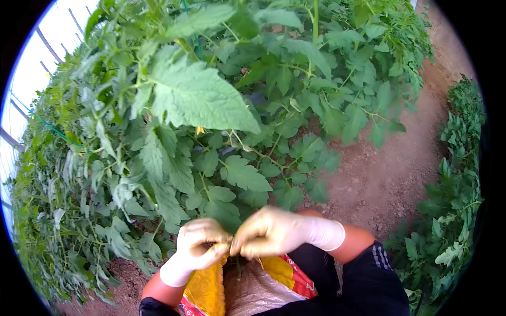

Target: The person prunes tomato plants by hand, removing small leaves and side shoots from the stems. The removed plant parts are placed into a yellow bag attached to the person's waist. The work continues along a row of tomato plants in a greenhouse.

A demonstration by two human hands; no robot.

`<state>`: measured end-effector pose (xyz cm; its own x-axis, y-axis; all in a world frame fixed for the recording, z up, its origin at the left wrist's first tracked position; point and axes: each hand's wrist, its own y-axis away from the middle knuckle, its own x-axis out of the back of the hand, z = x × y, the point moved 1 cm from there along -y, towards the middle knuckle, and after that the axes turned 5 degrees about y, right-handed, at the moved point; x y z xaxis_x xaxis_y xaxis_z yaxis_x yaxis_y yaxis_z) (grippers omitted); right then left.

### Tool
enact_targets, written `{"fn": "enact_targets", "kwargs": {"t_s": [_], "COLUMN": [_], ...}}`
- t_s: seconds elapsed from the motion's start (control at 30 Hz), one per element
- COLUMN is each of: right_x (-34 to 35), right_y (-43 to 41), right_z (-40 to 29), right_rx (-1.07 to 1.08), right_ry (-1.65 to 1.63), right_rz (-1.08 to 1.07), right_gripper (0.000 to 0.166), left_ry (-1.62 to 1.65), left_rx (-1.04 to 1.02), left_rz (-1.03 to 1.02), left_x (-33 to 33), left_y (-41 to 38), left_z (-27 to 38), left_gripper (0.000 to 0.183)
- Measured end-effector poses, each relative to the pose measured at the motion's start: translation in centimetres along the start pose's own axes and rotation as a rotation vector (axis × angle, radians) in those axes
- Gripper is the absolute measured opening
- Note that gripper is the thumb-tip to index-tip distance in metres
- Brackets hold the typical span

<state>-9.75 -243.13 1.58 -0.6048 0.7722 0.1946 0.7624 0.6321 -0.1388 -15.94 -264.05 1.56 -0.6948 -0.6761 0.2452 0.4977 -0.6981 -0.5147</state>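
Note:
My left hand (203,243) and my right hand (272,233) both wear thin whitish gloves, stained yellow-brown at the fingers. Their fingertips meet in front of my body, thumbs pressed towards the forefingers. Blur hides whether anything small is pinched between them. Right below is the open mouth of a yellow and red sack (205,284) with a silvery-grey lining (257,286), resting against my lap. A thin greenish strand (238,268) shows over the lining under my fingers. Tomato leaves (245,173) reach down to just beyond both hands.
Dense tomato plants (91,197) fill the left and far side, with one large leaf (201,93) close to the camera. Green twine (55,130) runs among them. A bare soil path (379,177) lies to the right, bordered by another plant row (454,205).

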Motion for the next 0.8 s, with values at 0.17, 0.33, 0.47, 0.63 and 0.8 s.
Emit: {"fn": "enact_targets", "kwargs": {"t_s": [0.17, 0.33, 0.47, 0.63, 0.8], "right_x": [4.2, 10.0, 10.3, 10.1, 12.6], "right_y": [-1.2, -6.0, -7.8, -8.0, -8.4], "right_z": [0.5, 5.1, 5.2, 5.6, 5.0], "right_rx": [0.057, -0.193, -0.237, -0.104, 0.009], "right_ry": [-0.301, -0.057, 0.323, 0.388, 0.163], "right_rz": [0.779, 0.842, 0.601, 0.599, 0.852], "right_gripper": [0.015, 0.037, 0.043, 0.036, 0.027], "left_ry": [-0.424, -0.332, -0.302, -0.38, -0.355], "left_rx": [0.049, 0.253, 0.242, 0.168, 0.028], "left_rz": [0.104, 0.126, 0.157, 0.228, 0.23], "left_x": [-0.6, -4.1, -3.5, -0.7, -1.4], "left_y": [-4.5, -7.1, -5.7, -2.8, -3.8], "left_z": [2.5, 0.2, 0.8, 3.7, 4.7], "left_gripper": [0.009, 0.009, 0.007, 0.005, 0.005]}}
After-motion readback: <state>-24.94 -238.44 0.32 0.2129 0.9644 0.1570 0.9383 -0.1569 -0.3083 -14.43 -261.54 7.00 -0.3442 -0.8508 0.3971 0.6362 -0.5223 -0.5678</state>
